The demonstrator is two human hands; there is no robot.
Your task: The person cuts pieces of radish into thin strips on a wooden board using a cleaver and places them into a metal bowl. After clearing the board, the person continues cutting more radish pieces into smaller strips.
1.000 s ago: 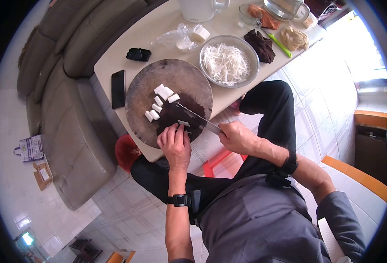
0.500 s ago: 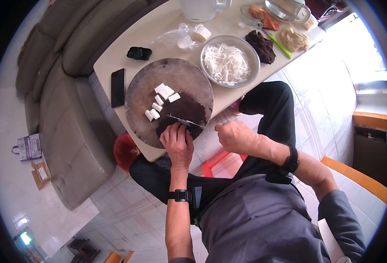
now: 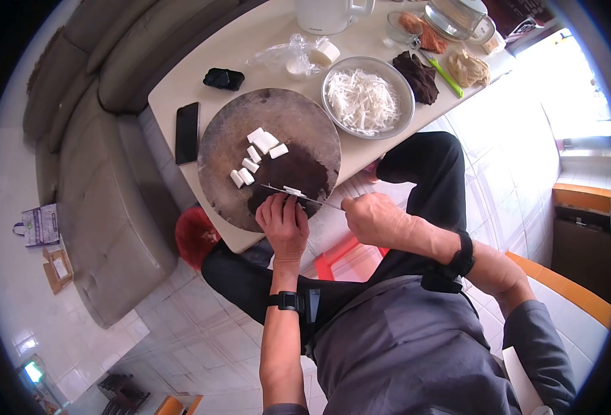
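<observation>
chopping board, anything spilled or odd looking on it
A dark patch spreads over the near right part of the chopping board, odd against the paler brown around it; wet or stained, I can't tell. Nothing else on it stands out.

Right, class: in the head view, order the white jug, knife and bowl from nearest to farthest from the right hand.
1. Knife: gripped by the right hand.
2. Bowl: above the hand in the picture.
3. White jug: farther up, at the top edge.
</observation>
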